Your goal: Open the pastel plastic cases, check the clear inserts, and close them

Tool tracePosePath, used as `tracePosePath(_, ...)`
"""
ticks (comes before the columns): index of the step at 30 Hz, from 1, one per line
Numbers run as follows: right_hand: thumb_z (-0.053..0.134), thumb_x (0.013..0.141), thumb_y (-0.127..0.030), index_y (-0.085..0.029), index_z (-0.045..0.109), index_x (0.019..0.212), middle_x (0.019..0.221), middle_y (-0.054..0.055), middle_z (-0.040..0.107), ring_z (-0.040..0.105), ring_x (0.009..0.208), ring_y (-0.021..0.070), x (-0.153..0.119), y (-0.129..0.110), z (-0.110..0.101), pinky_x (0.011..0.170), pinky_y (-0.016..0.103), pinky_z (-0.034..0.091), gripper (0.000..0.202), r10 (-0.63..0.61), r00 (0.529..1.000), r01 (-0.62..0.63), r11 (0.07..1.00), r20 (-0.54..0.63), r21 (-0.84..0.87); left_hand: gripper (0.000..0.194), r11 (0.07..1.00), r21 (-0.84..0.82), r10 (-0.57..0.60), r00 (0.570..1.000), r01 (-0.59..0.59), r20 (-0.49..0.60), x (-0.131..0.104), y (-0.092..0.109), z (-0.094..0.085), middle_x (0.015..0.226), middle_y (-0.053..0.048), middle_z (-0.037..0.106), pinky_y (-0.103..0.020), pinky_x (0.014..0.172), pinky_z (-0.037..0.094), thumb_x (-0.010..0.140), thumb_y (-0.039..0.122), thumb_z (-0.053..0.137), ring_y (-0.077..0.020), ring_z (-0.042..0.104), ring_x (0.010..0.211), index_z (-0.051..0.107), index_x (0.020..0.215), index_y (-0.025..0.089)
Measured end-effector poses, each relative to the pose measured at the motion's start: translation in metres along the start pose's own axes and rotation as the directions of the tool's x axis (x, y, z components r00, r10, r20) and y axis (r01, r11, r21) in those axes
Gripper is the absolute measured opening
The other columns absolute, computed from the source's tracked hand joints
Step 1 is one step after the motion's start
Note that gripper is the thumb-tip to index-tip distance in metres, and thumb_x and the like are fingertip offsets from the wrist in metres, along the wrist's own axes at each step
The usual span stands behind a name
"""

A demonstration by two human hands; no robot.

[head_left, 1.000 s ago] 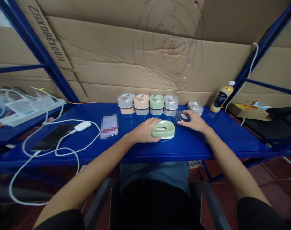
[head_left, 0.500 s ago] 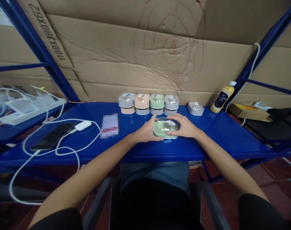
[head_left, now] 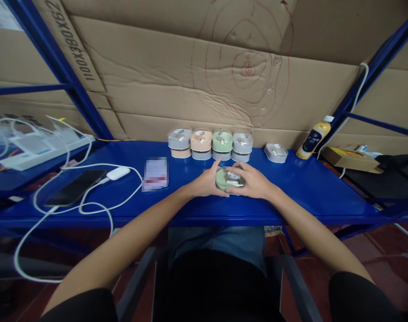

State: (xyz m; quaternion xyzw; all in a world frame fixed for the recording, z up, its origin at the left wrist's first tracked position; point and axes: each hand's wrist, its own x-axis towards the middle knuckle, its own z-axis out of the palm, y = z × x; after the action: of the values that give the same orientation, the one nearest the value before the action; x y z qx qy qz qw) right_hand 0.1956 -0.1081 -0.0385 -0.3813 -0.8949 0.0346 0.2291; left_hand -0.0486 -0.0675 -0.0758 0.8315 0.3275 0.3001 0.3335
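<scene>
A green box with a clear lid and a round sticker, a lunch-box-like container [head_left: 227, 180], rests near the front of the blue table between my hands. My left hand [head_left: 206, 181] grips its left side, thumb along the near edge and a finger raised at the back. From the right, my right hand [head_left: 252, 181] wraps over the box, fingers across the far side of the lid and thumb at the near edge. Part of the lid and the right end are hidden under that hand. Behind it stand stacked boxes in grey [head_left: 180, 141], peach [head_left: 201, 142] and green [head_left: 222, 142].
A single grey box [head_left: 275, 153] sits at the back right, with a yellow drink bottle [head_left: 314, 137] beyond it. On the left lie a phone [head_left: 75, 188], white cables and a blurred-out flat item [head_left: 156, 174]. A small cardboard box [head_left: 351, 160] is at the far right.
My right hand has slid left over the green box and covers more of its lid. The box looks turned slightly. My left hand keeps its hold, and the camera view has shifted a little.
</scene>
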Motion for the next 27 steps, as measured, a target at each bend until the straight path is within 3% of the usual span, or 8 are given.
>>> tracePosePath(4,0.077,0.088,-0.068,-0.029,0.047,0.165,0.152,0.017,0.056,0.061,0.135,0.0414,-0.011,0.001,-0.007,0.115,0.059,0.053,0.091,-0.029,0.998,0.028,1.0,0.064,0.01,0.143,0.999,0.029,0.017,1.0,-0.018,0.016,0.0,-0.003,-0.003,0.152,-0.023,0.06,-0.063,0.121,0.042,0.061,0.051,0.1,-0.044,0.057,0.144,0.016,0.173,0.021)
tracePosePath(7,0.071,0.095,-0.061,-0.034,0.035,0.17,0.166,0.015,0.046,0.055,0.144,0.0423,-0.038,0.001,-0.021,0.117,0.059,0.052,0.088,0.005,0.993,-0.002,1.0,0.118,-0.024,0.13,0.996,0.075,0.045,0.999,-0.045,0.0,0.0,-0.005,-0.004,0.153,-0.022,0.059,-0.06,0.122,0.044,0.067,0.052,0.096,-0.0406,0.058,0.143,0.023,0.17,0.021)
tracePosePath(10,0.065,0.096,-0.07,-0.035,0.038,0.169,0.161,0.018,0.052,0.068,0.126,0.0444,-0.071,-0.001,-0.038,0.103,0.06,0.059,0.086,0.217,0.971,-0.192,0.958,0.103,-0.212,0.11,0.986,0.166,0.019,1.0,-0.016,-0.017,-0.001,-0.004,-0.003,0.151,-0.019,0.059,-0.057,0.122,0.045,0.078,0.052,0.088,-0.0382,0.058,0.144,0.029,0.167,0.021)
tracePosePath(14,0.056,0.089,-0.088,-0.032,0.051,0.161,0.128,0.024,0.07,0.075,0.103,0.0461,-0.093,0.008,-0.056,0.087,0.058,0.061,0.09,0.489,0.872,-0.435,0.759,-0.018,-0.485,0.09,0.967,0.253,-0.033,0.999,0.034,-0.01,-0.002,0.001,-0.003,0.151,-0.019,0.059,-0.057,0.12,0.048,0.089,0.052,0.075,-0.0383,0.059,0.142,0.035,0.163,0.019)
tracePosePath(16,0.054,0.087,-0.092,-0.029,0.051,0.161,0.123,0.026,0.071,0.076,0.101,0.0481,-0.089,0.023,-0.061,0.084,0.059,0.06,0.098,0.557,0.83,-0.486,0.704,-0.022,-0.518,0.088,0.962,0.269,-0.042,0.999,0.041,-0.002,-0.003,0.003,-0.004,0.151,-0.02,0.059,-0.057,0.119,0.048,0.091,0.052,0.073,-0.0387,0.058,0.142,0.035,0.162,0.018)
tracePosePath(19,0.06,0.083,-0.092,-0.024,0.043,0.166,0.127,0.028,0.073,0.077,0.1,0.0489,-0.068,0.055,-0.062,0.085,0.059,0.059,0.108,0.602,0.798,-0.5,0.696,0.037,-0.515,0.088,0.961,0.274,-0.042,0.999,0.036,0.016,-0.004,0.004,-0.004,0.153,-0.02,0.058,-0.058,0.119,0.048,0.091,0.052,0.073,-0.039,0.057,0.144,0.034,0.163,0.019)
tracePosePath(23,0.062,0.091,-0.079,-0.023,0.042,0.166,0.125,0.026,0.076,0.075,0.109,0.0485,-0.031,0.095,-0.059,0.087,0.055,0.059,0.095,0.598,0.8,-0.462,0.676,0.06,-0.574,0.088,0.959,0.279,-0.047,0.999,0.038,0.026,-0.004,0.003,-0.005,0.154,-0.02,0.057,-0.058,0.119,0.048,0.091,0.052,0.073,-0.0395,0.057,0.145,0.034,0.164,0.02)
tracePosePath(27,0.062,0.093,-0.079,-0.02,0.043,0.165,0.125,0.027,0.076,0.073,0.117,0.0479,-0.001,0.117,-0.055,0.089,0.054,0.058,0.095,0.608,0.793,-0.472,0.634,0.019,-0.613,0.089,0.964,0.264,-0.04,0.999,0.032,0.026,-0.004,0.003,-0.005,0.154,-0.021,0.057,-0.058,0.119,0.048,0.091,0.053,0.073,-0.0399,0.057,0.145,0.035,0.164,0.02)
